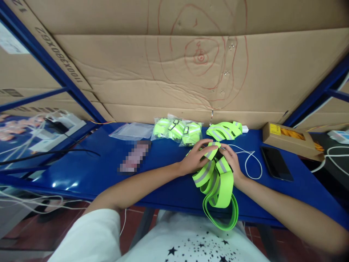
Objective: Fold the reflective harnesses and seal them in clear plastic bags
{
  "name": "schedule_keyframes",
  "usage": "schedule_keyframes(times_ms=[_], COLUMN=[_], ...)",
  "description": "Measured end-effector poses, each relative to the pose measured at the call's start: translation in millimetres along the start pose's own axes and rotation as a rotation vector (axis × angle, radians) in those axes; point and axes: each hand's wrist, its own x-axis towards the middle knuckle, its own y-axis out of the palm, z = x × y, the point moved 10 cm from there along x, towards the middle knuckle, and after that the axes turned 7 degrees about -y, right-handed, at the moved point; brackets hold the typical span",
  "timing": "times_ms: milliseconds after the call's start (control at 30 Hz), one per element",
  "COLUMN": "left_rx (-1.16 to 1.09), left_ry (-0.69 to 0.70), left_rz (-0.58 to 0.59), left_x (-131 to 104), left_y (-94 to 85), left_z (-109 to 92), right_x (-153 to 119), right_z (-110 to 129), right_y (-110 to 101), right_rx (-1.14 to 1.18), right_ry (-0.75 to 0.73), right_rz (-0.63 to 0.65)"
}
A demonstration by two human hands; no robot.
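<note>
Looped straps [225, 186] — neon yellow-green, grey-striped

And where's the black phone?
In the head view, the black phone lies on the right of the blue table, in front of the cardboard box.

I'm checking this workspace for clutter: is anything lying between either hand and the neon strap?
Nothing visible: the left hand and right hand are both directly on the neon strap. The bagged straps lie beyond the hands, and the black phone lies off to the right.
</note>
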Motion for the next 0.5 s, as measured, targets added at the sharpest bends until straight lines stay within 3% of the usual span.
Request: schedule_keyframes(times_ms=[500], left_rx=[-0.016], left_ry=[-0.041], left_rz=[0.019], left_x=[1.1], left_y=[2.6], left_z=[4.6], right_x=[1.6], right_z=[-0.9], right_y=[0.7], right_rx=[-0.019], right_ry=[0.003], right_rz=[0.011])
